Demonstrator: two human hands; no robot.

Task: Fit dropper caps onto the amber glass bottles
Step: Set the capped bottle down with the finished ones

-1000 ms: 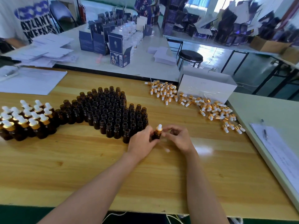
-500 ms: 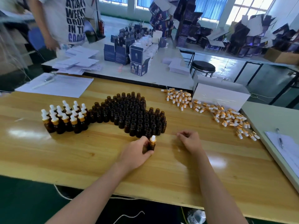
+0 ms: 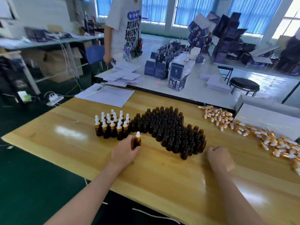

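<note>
Wearing white-bulbed cap (image 3: 138,135): amber bottle (image 3: 137,143)

We note bench (image 3: 162,176): pale wood, visible grain, glossy varnish with white glare patches; bottles (image 3: 170,130): dark amber glass, smooth, faint sheen; loose dropper caps (image 3: 217,117): shiny gold collars, metal-looking, with matt white bulbs; we cannot tell rubber from plastic; paper sheets (image 3: 107,95): matt white; box (image 3: 266,117): matt white card; stool (image 3: 244,84): black matt seat, thin dark metal legs.
</note>
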